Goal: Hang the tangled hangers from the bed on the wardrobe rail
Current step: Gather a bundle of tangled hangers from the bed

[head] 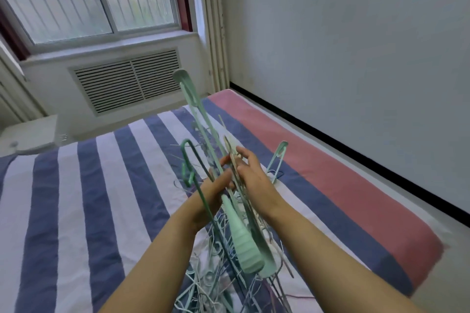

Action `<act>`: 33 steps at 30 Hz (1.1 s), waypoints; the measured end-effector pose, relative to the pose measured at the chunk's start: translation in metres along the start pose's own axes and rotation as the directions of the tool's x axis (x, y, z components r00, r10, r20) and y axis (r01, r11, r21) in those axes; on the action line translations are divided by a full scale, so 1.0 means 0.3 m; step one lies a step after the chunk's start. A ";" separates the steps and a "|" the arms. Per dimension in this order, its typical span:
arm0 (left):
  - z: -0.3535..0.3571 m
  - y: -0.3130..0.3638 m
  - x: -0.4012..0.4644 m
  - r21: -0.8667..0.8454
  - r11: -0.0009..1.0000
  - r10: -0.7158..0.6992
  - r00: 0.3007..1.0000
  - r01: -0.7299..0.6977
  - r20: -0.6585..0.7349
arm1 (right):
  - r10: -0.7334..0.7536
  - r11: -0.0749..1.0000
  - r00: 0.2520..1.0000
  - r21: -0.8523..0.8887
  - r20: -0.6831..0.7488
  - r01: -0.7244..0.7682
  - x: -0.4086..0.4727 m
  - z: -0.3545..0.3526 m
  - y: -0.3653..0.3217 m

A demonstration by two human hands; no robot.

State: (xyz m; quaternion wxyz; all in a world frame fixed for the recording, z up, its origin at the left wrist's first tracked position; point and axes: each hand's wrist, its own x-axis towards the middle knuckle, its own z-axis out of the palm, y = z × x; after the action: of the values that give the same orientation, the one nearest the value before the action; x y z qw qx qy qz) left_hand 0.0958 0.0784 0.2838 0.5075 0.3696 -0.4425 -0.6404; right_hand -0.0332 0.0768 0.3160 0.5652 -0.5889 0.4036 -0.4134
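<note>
Striped bed (101, 185) beneath; both hands' fingers (244, 160) grip tangled mint-green and white hangers (244, 244).

We find no text, label, brand, number or sign that we can read in this view. The pale green plastic hangers (244, 244) carry no legible marking, the blue, white and pink striped bedsheet (106, 185) shows only stripes, and the plain grey wall (356, 33) is unmarked.

Hanger tangle (229, 249) between both forearms.
</note>
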 end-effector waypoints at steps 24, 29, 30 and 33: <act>-0.007 -0.126 0.016 -0.211 0.950 -0.278 0.931 0.231 -0.234 | 0.213 0.842 0.977 0.506 0.006 -0.187 0.028 -0.010 0.168; 0.022 -0.142 0.072 -0.046 0.991 -0.133 0.899 0.126 -0.416 | 0.083 0.946 0.988 0.302 0.129 -0.119 0.061 -0.045 0.146; 0.023 -0.132 0.080 -0.002 0.993 -0.107 0.887 0.118 -0.449 | 0.056 0.960 0.982 0.261 0.178 -0.102 0.071 -0.058 0.135; 0.004 -0.086 0.123 0.074 0.989 -0.077 0.875 0.127 -0.478 | -0.086 0.996 0.979 0.031 0.182 0.082 0.106 -0.118 0.129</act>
State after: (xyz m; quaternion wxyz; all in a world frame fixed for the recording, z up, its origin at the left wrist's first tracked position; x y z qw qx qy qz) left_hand 0.0787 0.0451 0.2590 0.5458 0.5633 -0.3175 -0.5329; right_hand -0.0563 0.0336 0.2789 0.5889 -0.6344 0.3198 -0.3854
